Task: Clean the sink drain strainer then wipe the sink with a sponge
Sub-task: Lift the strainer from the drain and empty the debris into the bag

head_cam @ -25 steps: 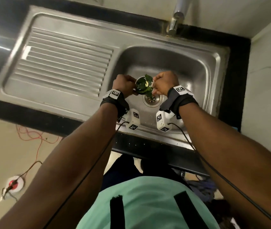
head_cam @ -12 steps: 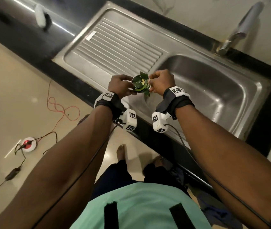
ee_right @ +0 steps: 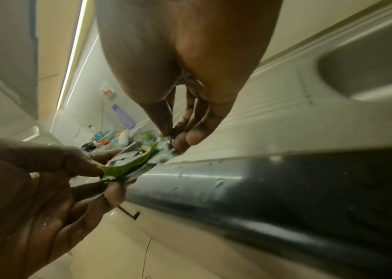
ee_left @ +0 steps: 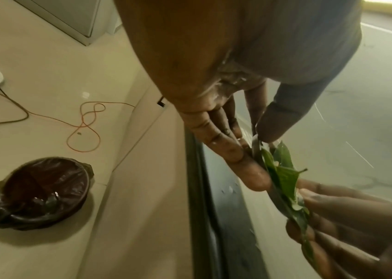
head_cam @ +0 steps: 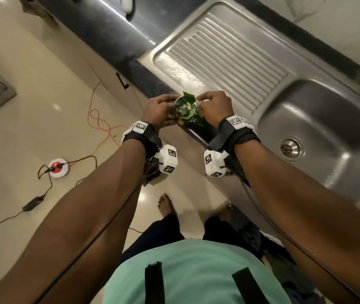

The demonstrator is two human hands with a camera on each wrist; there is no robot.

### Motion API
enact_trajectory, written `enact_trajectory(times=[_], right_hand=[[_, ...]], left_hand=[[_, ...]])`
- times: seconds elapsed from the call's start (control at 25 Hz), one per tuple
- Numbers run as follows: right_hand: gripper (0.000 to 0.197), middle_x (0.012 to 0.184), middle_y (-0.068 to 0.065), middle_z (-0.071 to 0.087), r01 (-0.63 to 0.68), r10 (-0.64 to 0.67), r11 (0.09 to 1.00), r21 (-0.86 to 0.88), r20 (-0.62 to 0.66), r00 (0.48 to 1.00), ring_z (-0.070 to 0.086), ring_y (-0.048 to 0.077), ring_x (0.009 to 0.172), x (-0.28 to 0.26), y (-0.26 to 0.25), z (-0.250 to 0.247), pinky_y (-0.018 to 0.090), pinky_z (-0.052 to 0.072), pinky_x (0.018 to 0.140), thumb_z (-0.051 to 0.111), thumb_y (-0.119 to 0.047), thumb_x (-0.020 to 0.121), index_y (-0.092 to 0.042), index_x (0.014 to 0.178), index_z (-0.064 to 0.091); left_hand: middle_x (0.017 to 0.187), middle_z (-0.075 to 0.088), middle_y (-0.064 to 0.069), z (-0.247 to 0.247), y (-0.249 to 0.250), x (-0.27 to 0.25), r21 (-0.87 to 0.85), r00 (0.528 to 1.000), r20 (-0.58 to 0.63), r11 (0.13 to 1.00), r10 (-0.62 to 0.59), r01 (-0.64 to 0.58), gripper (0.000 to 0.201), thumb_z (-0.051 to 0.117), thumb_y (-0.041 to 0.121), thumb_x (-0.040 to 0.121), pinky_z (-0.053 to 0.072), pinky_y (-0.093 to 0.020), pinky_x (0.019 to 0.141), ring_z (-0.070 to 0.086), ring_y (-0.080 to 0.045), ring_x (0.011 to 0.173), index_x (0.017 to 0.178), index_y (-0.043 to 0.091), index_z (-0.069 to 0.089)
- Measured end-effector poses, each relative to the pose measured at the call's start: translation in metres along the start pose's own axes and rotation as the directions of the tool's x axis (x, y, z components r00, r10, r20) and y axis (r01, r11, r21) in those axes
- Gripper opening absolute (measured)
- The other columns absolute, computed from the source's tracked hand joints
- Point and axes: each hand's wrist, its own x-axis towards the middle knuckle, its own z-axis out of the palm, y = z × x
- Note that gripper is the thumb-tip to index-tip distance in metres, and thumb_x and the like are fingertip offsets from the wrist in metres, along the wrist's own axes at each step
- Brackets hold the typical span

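The round metal drain strainer [head_cam: 187, 109], heaped with wet green leaves [ee_left: 283, 175], is held level over the front edge of the steel sink [head_cam: 229, 53], by the draining board. My left hand [head_cam: 160, 111] pinches its left rim, thumb on top [ee_left: 274, 120], fingers under. My right hand [head_cam: 215, 108] pinches the opposite rim [ee_right: 171, 143]. The open drain hole [head_cam: 290, 149] sits bare in the basin at the right. No sponge shows in any view.
A bin lined with a dark bag [ee_left: 39, 190] stands on the floor left of the counter. A red cable [head_cam: 100, 121] and a round white socket [head_cam: 58, 167] lie on the floor. Bottles and clutter [ee_right: 121, 136] crowd the far counter.
Both hands have carried the leaf-filled strainer out of the basin, leftward past the draining board to the counter's front edge. My head has turned left toward the floor.
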Motion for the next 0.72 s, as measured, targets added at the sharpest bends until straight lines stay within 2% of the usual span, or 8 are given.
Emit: enact_trajectory(times=[0.08, 0.2, 0.36, 0.44, 0.52, 0.6, 0.64, 0.72], right_hand=[[0.021, 0.093, 0.011, 0.076, 0.03, -0.029, 0.999, -0.031, 0.034, 0.999, 0.072, 0.029, 0.091, -0.007, -0.023, 0.032, 0.039, 0.058, 0.089, 0.06, -0.023, 0.077, -0.028, 0.089, 0.078], [0.028, 0.099, 0.008, 0.076, 0.085, -0.08, 0.993, -0.081, 0.07, 0.994, 0.07, 0.026, 0.096, -0.013, -0.048, 0.078, 0.036, 0.055, 0.094, 0.058, -0.021, 0.083, -0.02, 0.102, 0.079], [0.023, 0.092, 0.004, 0.075, 0.162, -0.144, 0.98, -0.115, 0.147, 0.979, 0.07, 0.021, 0.088, -0.012, -0.049, 0.141, 0.035, 0.057, 0.088, 0.058, -0.022, 0.085, -0.018, 0.098, 0.076], [0.02, 0.088, 0.002, 0.074, 0.178, -0.152, 0.976, -0.129, 0.192, 0.97, 0.069, 0.021, 0.086, -0.003, -0.038, 0.18, 0.036, 0.057, 0.084, 0.059, -0.024, 0.085, -0.019, 0.096, 0.075], [0.023, 0.087, 0.001, 0.074, 0.167, -0.135, 0.977, -0.136, 0.221, 0.966, 0.069, 0.022, 0.087, 0.004, -0.015, 0.217, 0.041, 0.058, 0.083, 0.058, -0.025, 0.083, -0.02, 0.098, 0.076], [0.028, 0.091, 0.0, 0.075, 0.164, -0.127, 0.978, -0.128, 0.256, 0.958, 0.07, 0.021, 0.09, 0.022, 0.013, 0.258, 0.041, 0.058, 0.085, 0.057, -0.026, 0.082, -0.022, 0.102, 0.076], [0.029, 0.094, -0.001, 0.075, 0.158, -0.122, 0.98, -0.118, 0.264, 0.957, 0.07, 0.02, 0.091, 0.029, 0.029, 0.271, 0.04, 0.058, 0.087, 0.056, -0.027, 0.083, -0.022, 0.105, 0.075], [0.028, 0.098, -0.004, 0.074, 0.158, -0.115, 0.98, -0.125, 0.298, 0.948, 0.069, 0.016, 0.094, 0.046, 0.063, 0.302, 0.033, 0.056, 0.09, 0.057, -0.031, 0.087, -0.023, 0.108, 0.074]], left_hand=[[0.092, 0.075, -0.018, -0.038, -0.004, -0.002, -0.007, 1.0, -0.023, 1.0, -0.006, 0.006, 0.045, 0.055, -0.005, 0.083, 0.058, -0.029, 0.06, 0.072, -0.034, 0.063, 0.122, 0.01, 0.073], [0.086, 0.076, -0.019, -0.089, -0.019, -0.004, -0.038, 0.997, -0.081, 0.999, -0.011, 0.008, 0.045, 0.057, -0.007, 0.084, 0.057, -0.029, 0.061, 0.074, -0.035, 0.062, 0.121, 0.011, 0.074], [0.069, 0.074, -0.008, -0.141, -0.059, 0.003, -0.068, 0.982, -0.186, 0.998, -0.023, 0.01, 0.05, 0.051, -0.017, 0.083, 0.052, -0.028, 0.051, 0.069, -0.023, 0.049, 0.122, 0.005, 0.072], [0.066, 0.071, -0.004, -0.163, -0.093, 0.018, -0.038, 0.966, -0.256, 0.999, -0.019, 0.01, 0.048, 0.052, -0.017, 0.083, 0.055, -0.031, 0.054, 0.065, -0.018, 0.048, 0.122, 0.004, 0.071], [0.071, 0.072, -0.006, -0.177, -0.137, 0.035, -0.033, 0.961, -0.275, 0.999, -0.031, 0.022, 0.049, 0.054, -0.016, 0.082, 0.061, -0.043, 0.067, 0.066, -0.023, 0.057, 0.123, 0.006, 0.071], [0.082, 0.074, -0.013, -0.189, -0.179, 0.06, -0.022, 0.96, -0.276, 0.999, -0.044, 0.04, 0.053, 0.055, -0.017, 0.082, 0.063, -0.056, 0.078, 0.071, -0.038, 0.071, 0.124, 0.012, 0.07], [0.085, 0.074, -0.015, -0.191, -0.197, 0.071, -0.015, 0.963, -0.267, 0.999, -0.044, 0.041, 0.054, 0.055, -0.018, 0.083, 0.062, -0.059, 0.078, 0.073, -0.042, 0.076, 0.125, 0.014, 0.068], [0.085, 0.073, -0.015, -0.197, -0.233, 0.093, -0.014, 0.962, -0.269, 0.998, -0.055, 0.054, 0.056, 0.058, -0.019, 0.085, 0.064, -0.056, 0.074, 0.074, -0.044, 0.078, 0.131, 0.012, 0.065]])
